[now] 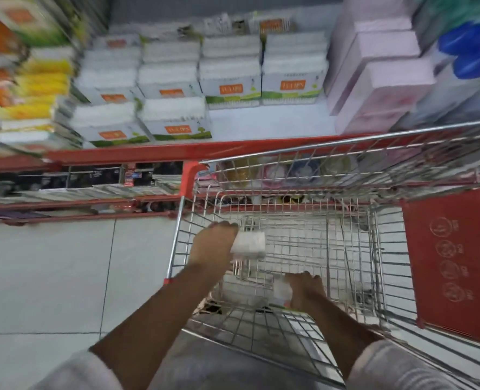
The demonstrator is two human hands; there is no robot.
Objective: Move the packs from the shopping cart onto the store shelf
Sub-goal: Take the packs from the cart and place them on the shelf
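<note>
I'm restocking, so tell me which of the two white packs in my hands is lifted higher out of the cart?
The pack in the left hand, the white pack raised near the cart's left rim. The other pack, in the right hand, sits lower inside the cart.

Shelf edge point(126, 153) showing red. Shelved packs point(289, 85) showing white with orange labels and green bands. Boxes point(373, 88) beside them showing pale pink. Cart point(345, 144) wire gleaming silver; its flap point(452, 263) showing red. Pack point(248, 243) in left hand point(213, 244) showing white.
</note>
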